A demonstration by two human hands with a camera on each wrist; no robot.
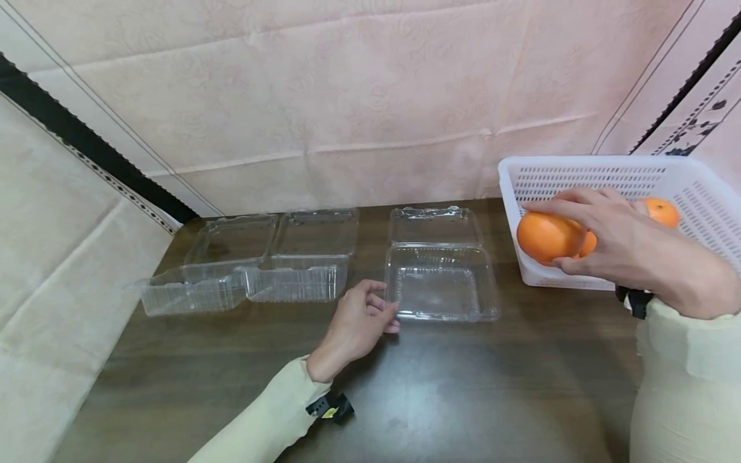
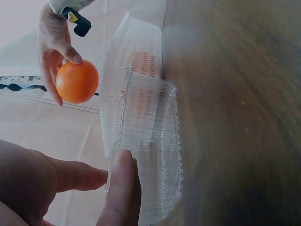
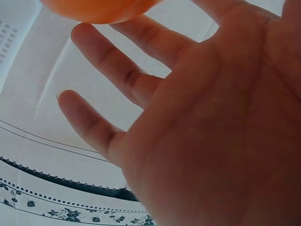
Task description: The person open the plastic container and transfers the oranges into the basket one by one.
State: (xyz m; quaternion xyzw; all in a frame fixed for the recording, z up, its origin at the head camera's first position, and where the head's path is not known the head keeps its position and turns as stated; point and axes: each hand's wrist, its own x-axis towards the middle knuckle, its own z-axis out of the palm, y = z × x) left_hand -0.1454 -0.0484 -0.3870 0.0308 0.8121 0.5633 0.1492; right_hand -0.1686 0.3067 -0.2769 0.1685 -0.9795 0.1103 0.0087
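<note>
My right hand [image 1: 625, 238] grips an orange [image 1: 547, 236] between thumb and fingers over the near left part of a white plastic basket [image 1: 585, 165]. In the left wrist view, that orange [image 2: 77, 81] hangs above the basket's rim. The right wrist view catches only its underside, against the fingertips [image 3: 87, 37]. With thumb and finger, my left hand [image 1: 356, 321] pinches the left rim of a clear plastic clamshell box [image 1: 442, 292]. This box stands on the table with its lid [image 1: 435, 226] folded back toward the wall.
Two more clear clamshell boxes, a left one [image 1: 193, 292] and a right one [image 1: 295, 283], stand with lids back on the dark wood table [image 1: 405, 399]. Another orange [image 1: 661, 211] shows in the basket, with one more partly hidden by the right hand. Pale cloth [image 1: 347, 96] hangs behind.
</note>
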